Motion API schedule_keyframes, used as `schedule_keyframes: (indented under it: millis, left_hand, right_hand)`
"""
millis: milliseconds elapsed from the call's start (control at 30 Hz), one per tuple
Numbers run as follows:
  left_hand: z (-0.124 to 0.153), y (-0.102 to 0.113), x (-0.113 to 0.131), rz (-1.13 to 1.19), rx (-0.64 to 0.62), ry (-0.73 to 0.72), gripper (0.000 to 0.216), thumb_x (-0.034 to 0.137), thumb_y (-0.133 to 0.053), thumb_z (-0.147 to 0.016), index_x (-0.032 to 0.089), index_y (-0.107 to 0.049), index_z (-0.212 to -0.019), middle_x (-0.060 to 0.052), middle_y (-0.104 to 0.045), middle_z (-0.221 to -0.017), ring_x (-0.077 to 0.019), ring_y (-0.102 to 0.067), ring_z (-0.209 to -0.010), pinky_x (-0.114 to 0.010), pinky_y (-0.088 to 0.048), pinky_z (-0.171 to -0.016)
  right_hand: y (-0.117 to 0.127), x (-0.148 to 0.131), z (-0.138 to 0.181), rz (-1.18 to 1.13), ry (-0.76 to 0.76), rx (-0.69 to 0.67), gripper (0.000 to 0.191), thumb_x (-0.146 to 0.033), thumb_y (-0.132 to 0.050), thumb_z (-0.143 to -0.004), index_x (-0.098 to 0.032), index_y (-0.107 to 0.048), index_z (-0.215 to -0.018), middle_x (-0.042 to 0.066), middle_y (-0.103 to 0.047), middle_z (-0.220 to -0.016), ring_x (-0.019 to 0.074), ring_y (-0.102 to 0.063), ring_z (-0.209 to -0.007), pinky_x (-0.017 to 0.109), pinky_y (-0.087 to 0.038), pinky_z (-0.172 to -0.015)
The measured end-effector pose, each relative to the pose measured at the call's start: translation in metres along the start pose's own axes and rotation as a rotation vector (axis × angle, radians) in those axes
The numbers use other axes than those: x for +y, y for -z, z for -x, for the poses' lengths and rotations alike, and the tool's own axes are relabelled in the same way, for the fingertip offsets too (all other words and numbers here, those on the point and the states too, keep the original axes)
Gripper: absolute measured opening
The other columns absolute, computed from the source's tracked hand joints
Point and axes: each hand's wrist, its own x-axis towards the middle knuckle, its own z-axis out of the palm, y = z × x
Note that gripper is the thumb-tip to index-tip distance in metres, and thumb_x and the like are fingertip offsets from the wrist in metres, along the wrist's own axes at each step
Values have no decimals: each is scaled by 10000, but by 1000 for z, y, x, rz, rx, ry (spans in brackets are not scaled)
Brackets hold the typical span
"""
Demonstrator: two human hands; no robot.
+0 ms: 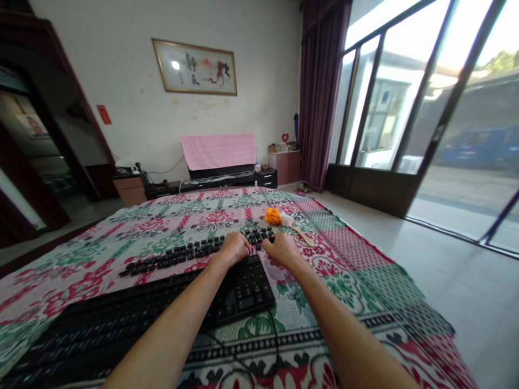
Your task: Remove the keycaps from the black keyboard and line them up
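Note:
A black keyboard [239,294] lies on the patterned cloth, reaching from the lower left to below my hands. Beyond its far edge, loose black keycaps [194,249] form uneven rows. My left hand [234,249] is closed just over the keyboard's far right corner; whatever its fingers hold is hidden. To the right, my right hand [280,250] is closed in a pinch at the right end of the keycap rows, with a small black piece like a keycap at its fingertips. Past it lie an orange fluffy bundle [273,216] and a wooden-handled brush [302,233].
The patterned cloth [344,286] covers the large surface, its right edge hanging over the pale floor. A black cable [277,335] runs from the keyboard toward me. A pink towel [219,151] drapes over something on the low cabinet ahead. Glass doors [389,108] stand at right.

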Motion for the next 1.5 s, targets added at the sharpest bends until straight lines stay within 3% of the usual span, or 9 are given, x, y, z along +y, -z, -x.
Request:
schedule_keyframes:
  millis: [200, 367, 667, 1033, 1500]
  left_hand:
    - [0, 1, -2, -32, 7, -10, 223, 172, -560, -614, 180, -716, -773, -52, -699, -787, -161, -615, -782, -204, -429, -715]
    - [0, 1, -1, 7, 33, 17, 244, 192, -538, -629, 207, -710, -800, -13, -696, -763, -132, -615, -730, -181, -430, -681]
    - [-4, -3, -5, 40, -34, 18, 194, 241, -579, -614, 232, -717, -749, 5, -697, -716, -134, -614, -706, -179, -427, -656]
    - [-7, -4, -3, 74, -53, 143, 242, 243, -652, -542, 195, -710, -772, -17, -695, -737, -149, -613, -685, -193, -436, -604]
    - [-11, -9, -2, 63, 16, 85, 297, 236, -612, -578, 229, -694, -863, -4, -688, -810, -154, -607, -793, -201, -434, -689]
  right_hand:
    - [-1, 0, 1, 31, -27, 1, 323, -344, -452, -738, -92, -651, -779, 110, -659, -600, 147, -626, -535, 185, -454, -534]
    - [-4, 3, -2, 13, -16, -12, 328, -352, -438, -740, -96, -642, -730, 98, -645, -553, 135, -599, -457, 182, -440, -486]
    - [-3, 3, 0, 16, 25, 9, 299, -332, -441, -738, -107, -634, -699, 96, -645, -554, 124, -589, -448, 170, -427, -464]
    - [-1, -1, 3, 24, 12, 14, 294, -326, -450, -739, -105, -643, -735, 95, -648, -571, 129, -605, -479, 172, -438, -495]
    - [7, -12, 10, 45, -3, -3, 304, -317, -443, -727, -104, -659, -736, 102, -641, -550, 168, -619, -506, 202, -448, -489]
